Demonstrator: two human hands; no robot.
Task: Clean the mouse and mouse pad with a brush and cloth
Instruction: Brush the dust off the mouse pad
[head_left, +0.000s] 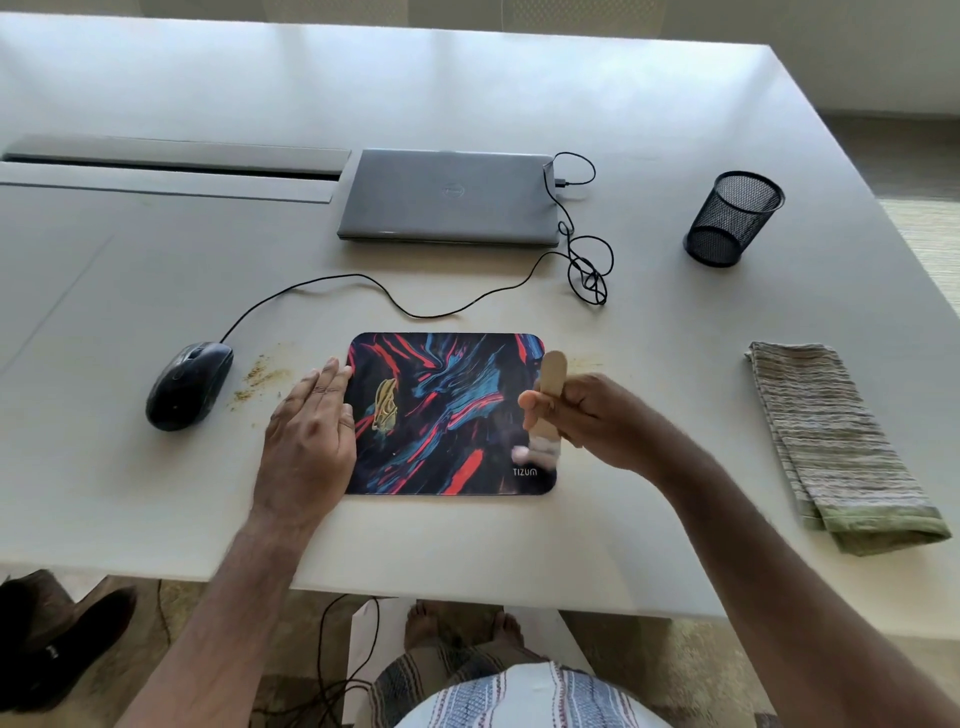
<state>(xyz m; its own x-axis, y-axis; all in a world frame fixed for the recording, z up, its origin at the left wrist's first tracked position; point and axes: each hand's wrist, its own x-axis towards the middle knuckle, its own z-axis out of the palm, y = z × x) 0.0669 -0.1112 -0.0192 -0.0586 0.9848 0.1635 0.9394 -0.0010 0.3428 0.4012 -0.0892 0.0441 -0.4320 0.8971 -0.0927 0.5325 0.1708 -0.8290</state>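
Observation:
A dark mouse pad (447, 415) with red and blue streaks lies near the table's front edge. My left hand (311, 431) rests flat on its left edge, fingers together, holding nothing. My right hand (582, 415) grips a wooden-handled brush (549, 384) over the pad's right side; its pale bristles look blurred just above the pad's lower right corner. A black wired mouse (189, 384) sits on the table left of the pad. A folded striped cloth (836, 441) lies at the right, apart from both hands.
Yellowish crumbs (260, 374) are scattered between mouse and pad. A shut grey laptop (447, 195) lies behind the pad, with the mouse cable (415, 309) looping to it. A black mesh cup (732, 218) stands at the back right. The white table (130, 493) ends just before me.

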